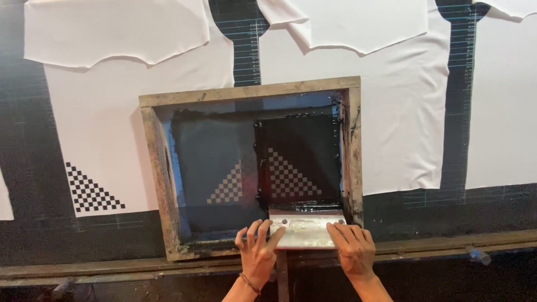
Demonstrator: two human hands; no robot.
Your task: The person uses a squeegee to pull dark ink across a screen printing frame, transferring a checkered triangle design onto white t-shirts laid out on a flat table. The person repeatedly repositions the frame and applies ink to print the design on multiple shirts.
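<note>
Squeegee (305, 228): at near edge of wooden-framed screen (249, 92), black ink ahead; left hand (258, 251) and right hand (352, 249) both grasping its blade; risk: uneven pressure streaking checkered print; frame shifting on white fabric (403, 112) smears ink.

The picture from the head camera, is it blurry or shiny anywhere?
Head view: mostly sharp; wet black ink glints along its edges, the squeegee under both hands (left, right) shines pale; bottom corners fall dark.

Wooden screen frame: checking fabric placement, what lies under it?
Under the wooden screen frame, white fabric runs beneath its right side; the mesh and black ink hide the rest.
</note>
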